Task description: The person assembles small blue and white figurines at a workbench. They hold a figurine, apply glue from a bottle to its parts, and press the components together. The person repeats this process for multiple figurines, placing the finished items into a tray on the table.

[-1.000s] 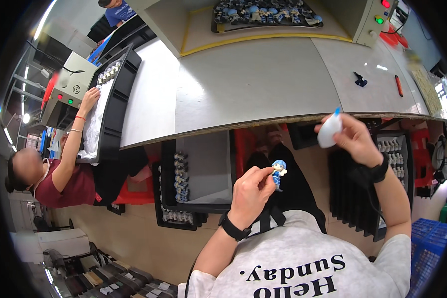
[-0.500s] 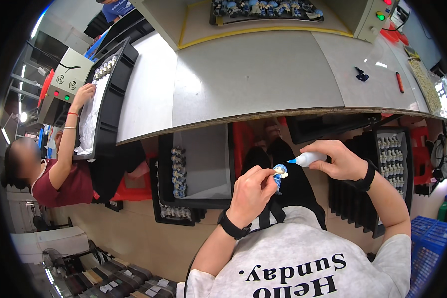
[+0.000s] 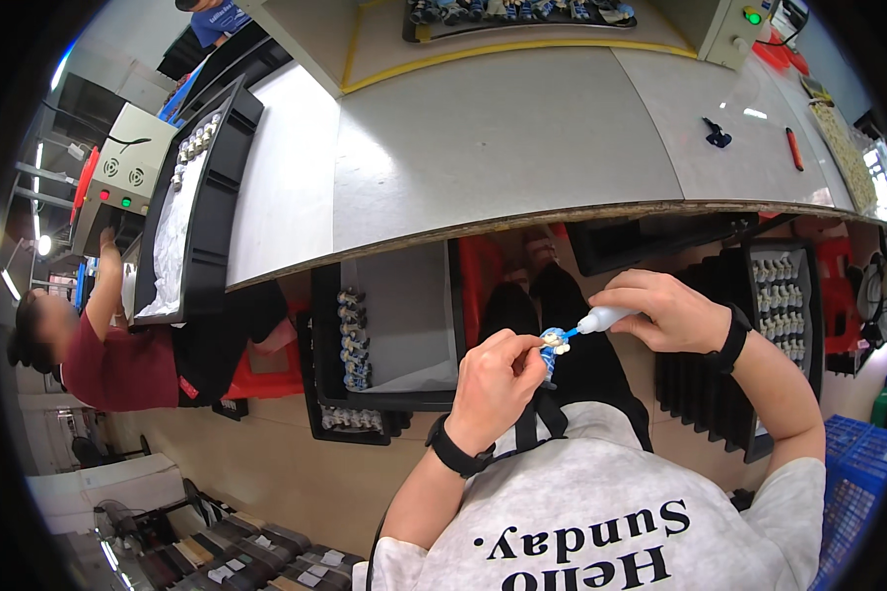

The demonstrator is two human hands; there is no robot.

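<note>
One blue figurine [image 3: 552,355] is pinched in the left hand [image 3: 496,380], at that hand's two o'clock. The right hand [image 3: 658,309] grasps a white bottle [image 3: 605,318], its blue nozzle [image 3: 573,331] close against the figurine at two o'clock.

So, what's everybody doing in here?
One person is working on a small blue doll. Their left hand pinches the doll, and their right hand holds a white bottle with its blue tip right at the doll's head. More dolls are in a black tray to the left. Farther left, a person in a dark red shirt has one arm reaching forward.
</note>
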